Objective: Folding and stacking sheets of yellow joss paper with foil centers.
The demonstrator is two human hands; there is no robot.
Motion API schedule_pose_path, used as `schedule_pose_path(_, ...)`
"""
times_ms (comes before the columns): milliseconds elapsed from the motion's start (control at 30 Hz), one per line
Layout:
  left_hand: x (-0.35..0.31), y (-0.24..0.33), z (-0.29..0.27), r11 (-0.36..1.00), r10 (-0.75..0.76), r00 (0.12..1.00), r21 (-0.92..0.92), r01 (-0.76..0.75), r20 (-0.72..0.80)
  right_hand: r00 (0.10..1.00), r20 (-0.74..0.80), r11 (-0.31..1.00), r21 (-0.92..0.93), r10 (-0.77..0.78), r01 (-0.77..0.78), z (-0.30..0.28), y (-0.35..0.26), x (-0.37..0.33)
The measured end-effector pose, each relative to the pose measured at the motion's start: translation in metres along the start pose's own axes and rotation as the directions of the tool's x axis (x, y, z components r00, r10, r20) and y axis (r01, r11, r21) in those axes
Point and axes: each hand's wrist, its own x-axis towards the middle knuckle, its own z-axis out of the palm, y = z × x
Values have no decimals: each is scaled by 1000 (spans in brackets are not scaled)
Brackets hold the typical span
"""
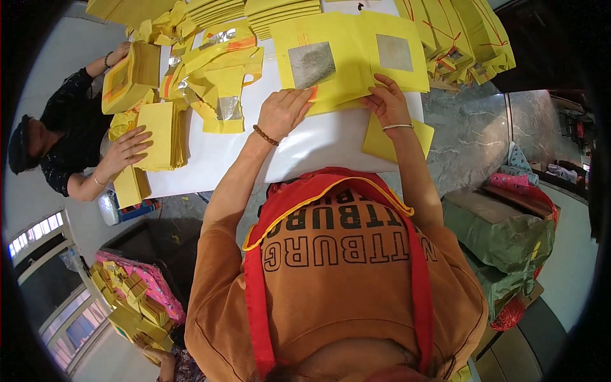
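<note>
Left hand (pixel 284 114) palm down at the near-left corner of a yellow sheet (pixel 349 62), fingers together and slightly bent, tips by a small orange-red mark (pixel 313 93); thumb hidden, so cannot tell whether it grips or only presses. Right hand (pixel 387 100) at the sheet's near edge, to the right of the left hand, fingers half curled and a little parted; cannot tell whether the edge is pinched between them. The sheet lies just beyond both hands, a grey square panel (pixel 312 65) ahead of the left fingertips. A second grey panel (pixel 394 52), on yellow paper, sits directly beyond the right fingers. Brown beaded bracelet (pixel 266 135) on the left wrist, pale bangle (pixel 398 126) on the right. Loose yellow piece (pixel 375 143) on the near side of the right hand, partly under the forearm. Left of the left hand: cut yellow scraps (pixel 223 76), some with shiny silver parts, on the white table (pixel 235 153). Well beyond the left hand: stacked yellow sheets (pixel 283 16). Beyond and right of the right hand: yellow bundles (pixel 455 38) tied with red string. Far left of the left hand: a co-worker in dark clothing (pixel 73 121), one hand on each of two yellow stacks.
</note>
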Motion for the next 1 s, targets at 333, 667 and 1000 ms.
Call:
schedule_pose_path(333,20,5,-4,995,-98,981,-23,95,-169,997,18,991,-117,68,-66,1,2,-7)
schedule_pose_path(667,6,10,4,942,-241,967,-261,212,-86,996,19,994,-58,93,-91,6,1,-9)
schedule_pose_path(1000,2,11,2,974,-135,991,-185,132,-6,1000,15,992,-129,18,-16,13,1,-8)
